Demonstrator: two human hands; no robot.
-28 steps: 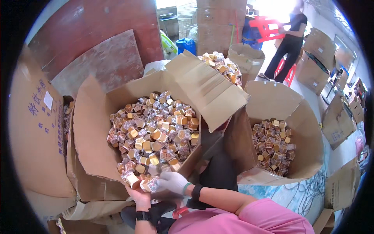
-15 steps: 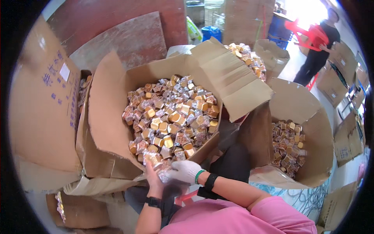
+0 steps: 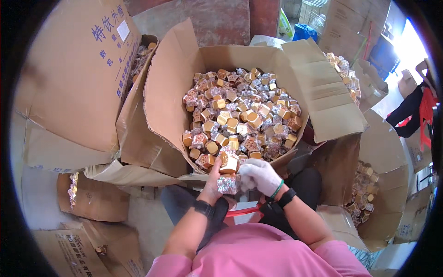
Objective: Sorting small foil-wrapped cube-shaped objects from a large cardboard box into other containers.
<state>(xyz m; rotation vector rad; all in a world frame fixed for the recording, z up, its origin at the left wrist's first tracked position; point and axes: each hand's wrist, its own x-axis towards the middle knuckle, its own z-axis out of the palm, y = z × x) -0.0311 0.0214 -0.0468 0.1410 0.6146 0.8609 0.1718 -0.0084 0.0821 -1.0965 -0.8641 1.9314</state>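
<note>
My bare left hand [image 3: 212, 183] is closed around small film-wrapped gold pieces. One gold-sided piece [image 3: 229, 163] stands above the fingers, and a silvery, crinkled wrapped piece [image 3: 226, 185] sits lower against the palm. My right hand [image 3: 262, 176], in a white knitted glove, has its fingers bent together beside the lower piece; what they pinch is hidden. Both hands are over the near edge of a large open cardboard box [image 3: 167, 99]. A heap of similar blocky gold-and-brown pieces [image 3: 242, 115] in clear film lies in that box.
Another open carton [image 3: 386, 171] with wrapped pieces stands at the right. A tall carton [image 3: 69, 101] rises at the left, and a flattened carton [image 3: 76, 251] lies lower left. A raised flap [image 3: 323, 87] leans out rightward. A person [image 3: 410, 108] with a red object is at far right.
My view has swung right, so the boxes sit differently in the picture. My left hand's gold piece now shows upright, and my gloved hand has shifted slightly away from it. The person at right has moved.
</note>
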